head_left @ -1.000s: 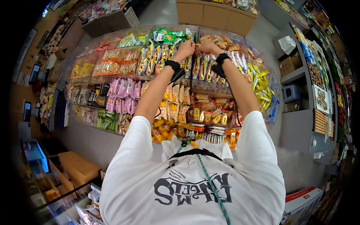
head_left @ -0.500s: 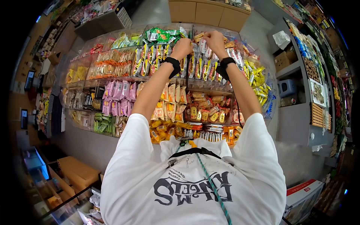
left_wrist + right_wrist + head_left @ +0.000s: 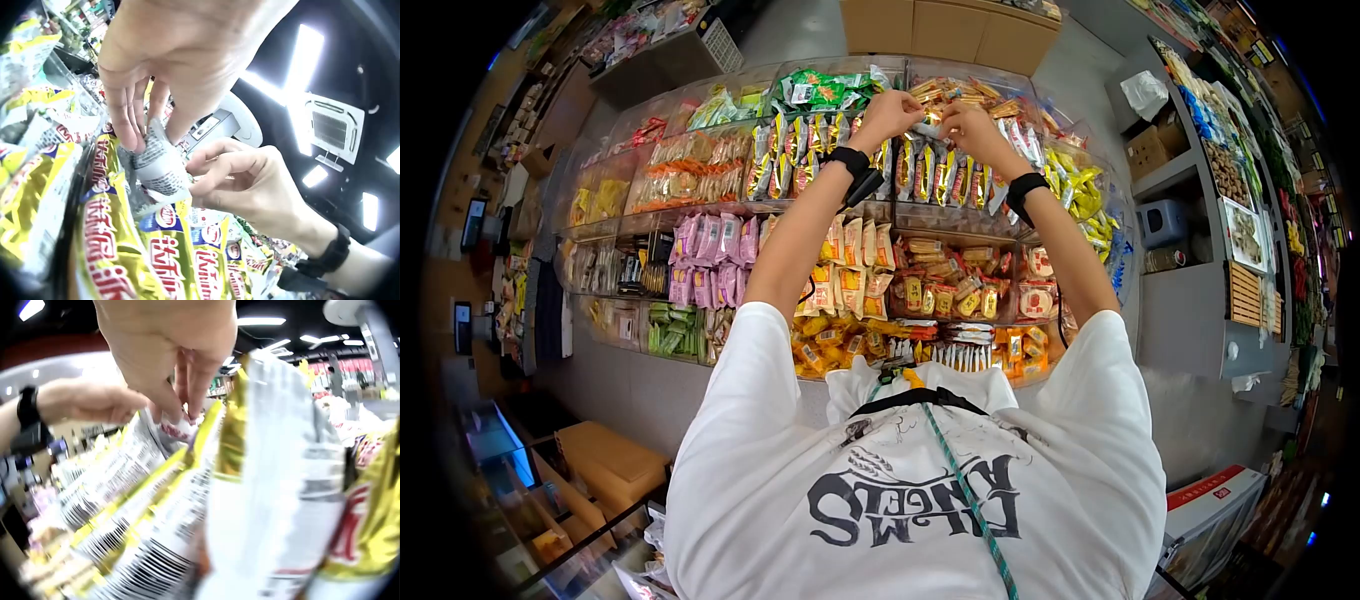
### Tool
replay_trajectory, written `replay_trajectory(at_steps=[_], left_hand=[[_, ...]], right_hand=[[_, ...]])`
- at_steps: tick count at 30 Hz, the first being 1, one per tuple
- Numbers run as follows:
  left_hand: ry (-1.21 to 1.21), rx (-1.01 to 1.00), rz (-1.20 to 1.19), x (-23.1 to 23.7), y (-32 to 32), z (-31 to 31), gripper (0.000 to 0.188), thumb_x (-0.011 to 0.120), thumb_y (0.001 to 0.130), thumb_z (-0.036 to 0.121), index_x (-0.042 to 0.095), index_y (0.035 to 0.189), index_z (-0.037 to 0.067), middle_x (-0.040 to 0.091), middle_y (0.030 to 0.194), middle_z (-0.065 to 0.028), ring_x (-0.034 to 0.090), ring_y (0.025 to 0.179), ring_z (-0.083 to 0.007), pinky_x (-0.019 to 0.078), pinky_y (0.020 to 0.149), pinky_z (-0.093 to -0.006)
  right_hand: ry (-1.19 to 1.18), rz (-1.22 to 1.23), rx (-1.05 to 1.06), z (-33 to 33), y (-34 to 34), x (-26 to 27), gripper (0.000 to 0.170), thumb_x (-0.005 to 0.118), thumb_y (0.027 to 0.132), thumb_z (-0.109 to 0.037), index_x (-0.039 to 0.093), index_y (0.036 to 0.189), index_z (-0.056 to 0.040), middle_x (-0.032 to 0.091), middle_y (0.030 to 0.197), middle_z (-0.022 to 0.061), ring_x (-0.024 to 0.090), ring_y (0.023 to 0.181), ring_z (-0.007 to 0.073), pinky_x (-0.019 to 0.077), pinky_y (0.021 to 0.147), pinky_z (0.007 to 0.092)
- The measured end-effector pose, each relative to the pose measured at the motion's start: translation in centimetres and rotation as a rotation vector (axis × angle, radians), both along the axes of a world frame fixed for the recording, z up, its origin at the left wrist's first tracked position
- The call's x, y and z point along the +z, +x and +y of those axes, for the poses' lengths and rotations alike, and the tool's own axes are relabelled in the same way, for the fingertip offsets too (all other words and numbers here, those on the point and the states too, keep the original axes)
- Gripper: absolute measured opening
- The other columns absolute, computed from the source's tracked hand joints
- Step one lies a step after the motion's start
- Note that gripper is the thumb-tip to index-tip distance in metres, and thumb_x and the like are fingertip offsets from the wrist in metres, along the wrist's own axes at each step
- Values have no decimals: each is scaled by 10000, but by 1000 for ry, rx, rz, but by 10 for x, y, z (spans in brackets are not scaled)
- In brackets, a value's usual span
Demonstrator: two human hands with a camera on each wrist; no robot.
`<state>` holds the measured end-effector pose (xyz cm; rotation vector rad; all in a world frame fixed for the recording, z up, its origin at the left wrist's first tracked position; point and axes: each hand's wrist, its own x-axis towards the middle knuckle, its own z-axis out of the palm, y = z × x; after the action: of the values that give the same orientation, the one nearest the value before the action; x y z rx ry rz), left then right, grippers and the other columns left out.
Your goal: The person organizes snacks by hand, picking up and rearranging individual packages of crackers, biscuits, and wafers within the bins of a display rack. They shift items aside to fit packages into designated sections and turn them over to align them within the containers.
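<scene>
At the far side of a tiered snack display, my left hand (image 3: pixel 890 115) pinches the upper end of a small silver-grey snack packet (image 3: pixel 156 165). The packet's printed back shows in the left wrist view. My right hand (image 3: pixel 975 130) is at the packet's other edge, with curled fingers gripping it. In the right wrist view, the fingertips (image 3: pixel 190 415) of that hand meet a packet's top among others that stand upright. Yellow-and-white packets with red lettering (image 3: pixel 162 256) stand in a row just below both hands.
Clear plastic dividers (image 3: pixel 897 190) split the display into bins. Green packets (image 3: pixel 825 90) lie behind the left hand, biscuit sticks (image 3: pixel 1005 108) behind the right. Pink packets (image 3: pixel 710 240) and beige packets (image 3: pixel 855 245) fill nearer bins. A grey shelf unit (image 3: pixel 1185 295) stands at the right.
The hands were together above the divider, then moved apart with a pale packet between them. Now the right hand is a little lower and nearer me, and the row of packets beneath is more visible.
</scene>
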<state>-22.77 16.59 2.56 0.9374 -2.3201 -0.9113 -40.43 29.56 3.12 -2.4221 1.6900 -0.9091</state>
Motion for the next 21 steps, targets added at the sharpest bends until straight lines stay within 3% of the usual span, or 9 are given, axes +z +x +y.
replay_trajectory(at_steps=[1, 3, 4, 7, 8, 13, 15, 16, 21], left_hand=[[5, -4, -4, -4, 1, 3, 279, 769, 776, 306, 765, 936, 77, 738, 869, -101, 706, 779, -226, 563, 726, -344], [56, -7, 36, -5, 3, 2, 248, 779, 768, 237, 750, 943, 63, 729, 849, -103, 708, 793, -221, 569, 717, -355], [114, 51, 166, -5, 2, 7, 242, 773, 778, 153, 697, 973, 31, 717, 848, -92, 707, 790, -198, 568, 688, -348], [158, -103, 411, 0, 0, 16, 233, 721, 863, 112, 598, 1044, 34, 681, 909, -79, 697, 886, -151, 574, 652, -297], [168, -120, 401, 3, 1, 17, 236, 717, 863, 95, 560, 1032, 43, 663, 932, -61, 688, 877, -149, 568, 660, -312], [-83, -23, 354, 27, 6, 37, 217, 708, 854, 68, 568, 1017, 35, 668, 886, -68, 682, 799, -181, 553, 671, -326], [-198, 19, 353, 34, 6, 39, 217, 708, 850, 65, 566, 1011, 30, 669, 865, -73, 678, 773, -190, 548, 674, -332], [-279, 20, 334, 34, 5, 39, 222, 709, 847, 70, 568, 1011, 25, 677, 865, -82, 685, 782, -197, 550, 678, -335], [-208, -95, 512, 58, 1, 49, 214, 699, 861, 97, 574, 1009, 8, 701, 909, -143, 703, 856, -268, 555, 711, -344]], right_hand=[[5, -4, -4, -6, -11, -12, 135, 673, 801, 26, 712, 911, -41, 638, 1011, 86, 642, 851, 284, 532, 751, 408], [185, -496, -279, -18, -25, -24, 171, 648, 897, -81, 708, 1052, -39, 643, 1151, 95, 664, 856, 239, 552, 740, 376], [505, -817, -513, -6, -15, 10, 384, 633, 952, -270, 621, 1199, 24, 597, 1268, 171, 675, 865, 209, 568, 739, 344], [600, -1210, -393, -7, -8, 10, 598, 641, 934, -411, 538, 1262, 78, 599, 1204, 226, 669, 834, 199, 572, 732, 324], [610, -1182, -377, -6, -8, 12, 771, 660, 891, -505, 471, 1315, 111, 594, 1193, 249, 669, 874, 214, 566, 733, 335], [521, -825, -279, -37, -21, 3, 762, 633, 865, -607, 549, 1183, 80, 612, 1127, 240, 627, 898, 181, 538, 730, 302], [8, -404, -673, -56, -30, -13, 660, 679, 863, -555, 576, 1198, 4, 609, 1037, 85, 538, 772, 77, 476, 627, 267], [601, -553, -389, -36, -7, 53, 673, 659, 879, -550, 561, 1233, 13, 639, 1037, 79, 594, 837, 101, 532, 697, 254], [511, -988, -190, -35, 14, 60, 559, 688, 877, -501, 618, 1121, -3, 644, 1000, 91, 645, 805, 165, 589, 709, 329]])
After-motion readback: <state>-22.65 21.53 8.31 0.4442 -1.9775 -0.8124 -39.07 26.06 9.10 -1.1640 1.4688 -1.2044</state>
